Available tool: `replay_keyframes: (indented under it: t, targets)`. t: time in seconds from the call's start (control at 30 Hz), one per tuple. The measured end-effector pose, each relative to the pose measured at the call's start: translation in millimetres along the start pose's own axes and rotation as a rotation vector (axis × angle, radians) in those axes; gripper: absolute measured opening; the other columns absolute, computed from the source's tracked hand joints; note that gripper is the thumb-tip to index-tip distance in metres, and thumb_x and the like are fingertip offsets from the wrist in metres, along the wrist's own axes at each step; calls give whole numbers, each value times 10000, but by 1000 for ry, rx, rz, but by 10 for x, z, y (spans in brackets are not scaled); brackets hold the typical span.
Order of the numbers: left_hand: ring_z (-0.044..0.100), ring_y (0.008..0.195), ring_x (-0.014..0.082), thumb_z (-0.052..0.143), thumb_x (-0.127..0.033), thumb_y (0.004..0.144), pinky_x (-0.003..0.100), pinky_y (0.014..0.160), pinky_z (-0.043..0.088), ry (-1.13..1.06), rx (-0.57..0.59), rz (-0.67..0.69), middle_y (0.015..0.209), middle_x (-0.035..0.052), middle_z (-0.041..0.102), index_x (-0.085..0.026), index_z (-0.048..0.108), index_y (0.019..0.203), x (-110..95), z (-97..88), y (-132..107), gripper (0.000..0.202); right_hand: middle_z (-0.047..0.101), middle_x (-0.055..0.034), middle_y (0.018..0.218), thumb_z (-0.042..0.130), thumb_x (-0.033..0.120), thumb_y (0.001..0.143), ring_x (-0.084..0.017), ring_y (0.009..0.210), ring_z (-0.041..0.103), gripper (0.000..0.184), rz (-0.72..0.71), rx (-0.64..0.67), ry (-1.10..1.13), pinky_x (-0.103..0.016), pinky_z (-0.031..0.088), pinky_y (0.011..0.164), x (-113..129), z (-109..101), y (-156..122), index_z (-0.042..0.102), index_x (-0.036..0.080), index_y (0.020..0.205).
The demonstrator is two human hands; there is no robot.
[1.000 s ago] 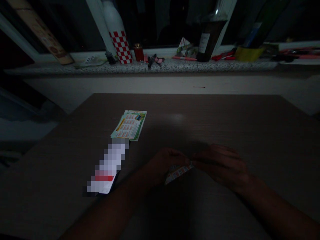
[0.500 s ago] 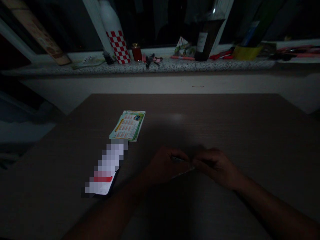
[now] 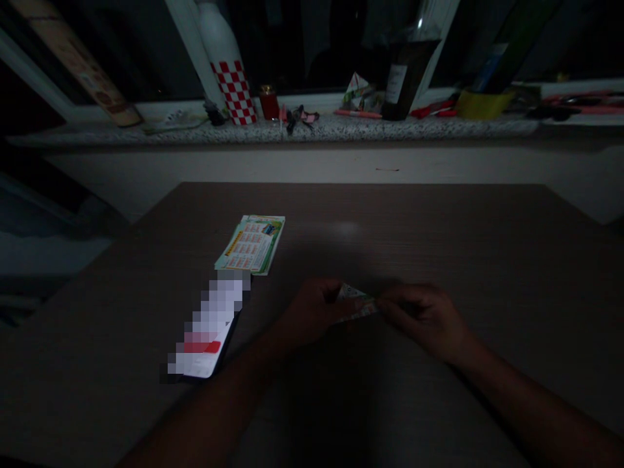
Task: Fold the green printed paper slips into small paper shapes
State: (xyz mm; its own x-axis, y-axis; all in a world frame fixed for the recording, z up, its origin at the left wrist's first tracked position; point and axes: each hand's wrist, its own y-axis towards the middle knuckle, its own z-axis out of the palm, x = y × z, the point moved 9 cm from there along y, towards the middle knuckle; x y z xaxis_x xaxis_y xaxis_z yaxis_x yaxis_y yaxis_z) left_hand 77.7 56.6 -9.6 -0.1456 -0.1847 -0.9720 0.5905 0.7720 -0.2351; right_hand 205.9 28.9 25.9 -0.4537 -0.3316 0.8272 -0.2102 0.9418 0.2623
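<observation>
Between my hands is a small folded piece of printed paper [image 3: 355, 300], roughly triangular, with a pale face and coloured print. My left hand [image 3: 316, 309] grips its left side, the thumb lying across the front. The fingertips of my right hand [image 3: 422, 315] pinch its right tip. Both hands are low over the table, and dim light hides the finer folds. Left of them lies a stack of printed cards [image 3: 251, 246] with calendar-like grids. Nearer me is a lit phone [image 3: 207, 364], its screen mostly pixelated.
A wooden-look table [image 3: 439, 227] reaches to the wall below a speckled windowsill [image 3: 302, 133]. On the sill stand a red-and-white checked bottle [image 3: 234, 88], a small red jar [image 3: 268, 104], a dark labelled bottle [image 3: 398, 84], a folded paper shape [image 3: 358, 91] and a yellow holder [image 3: 482, 104].
The folded paper has turned so that more of its printed face shows. My left hand has shifted slightly left, and its thumb has moved across the paper. My right hand stays at the tip.
</observation>
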Motion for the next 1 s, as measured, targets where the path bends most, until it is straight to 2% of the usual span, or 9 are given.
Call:
replay_keyframes:
  t: [0.23, 0.43, 0.6, 0.73, 0.87, 1.0]
  targets:
    - [498, 547, 98, 634, -384, 782, 203, 517, 355, 179, -106, 39, 606, -21, 570, -143, 626, 702, -61, -73, -13, 255, 682, -22, 622, 580, 293, 842, -131, 546, 603, 229, 52, -19, 51, -218, 463, 499, -67, -17, 9, 698, 160, 697]
    - [502, 551, 102, 606, -374, 804, 194, 508, 351, 274, -94, 47, 602, -21, 569, -148, 623, 708, -65, -71, -10, 246, 692, -28, 620, 594, 299, 841, -131, 531, 613, 221, 39, -28, 10, -220, 464, 491, -66, -26, -3, 711, 157, 719]
    - [508, 551, 100, 599, -356, 818, 193, 509, 352, 285, -79, 68, 596, -17, 572, -143, 621, 714, -74, -58, -10, 238, 725, -41, 669, 641, 295, 811, -147, 576, 652, 171, 72, -7, 92, -229, 497, 521, -108, 12, 2, 731, 162, 752]
    - [507, 533, 90, 637, -361, 794, 192, 504, 366, 180, -99, 67, 607, -19, 580, -139, 637, 745, -78, -53, -1, 227, 710, -32, 617, 673, 309, 782, -139, 530, 634, 167, 123, -49, 154, -221, 487, 478, -127, -24, 7, 729, 168, 712]
    - [525, 514, 78, 738, -340, 696, 203, 504, 403, -39, -211, 64, 762, 2, 655, -143, 648, 905, -67, -147, 7, 301, 670, -17, 536, 699, 335, 753, -126, 455, 595, 187, 189, -177, 256, -217, 461, 416, -195, -148, 16, 705, 173, 658]
    - [557, 558, 94, 739, -330, 704, 207, 556, 421, -126, -305, 27, 658, 1, 650, -130, 686, 851, 10, -250, 20, 255, 657, -16, 531, 733, 365, 728, -127, 449, 583, 198, 270, -311, 371, -234, 467, 417, -364, -255, -13, 707, 173, 685]
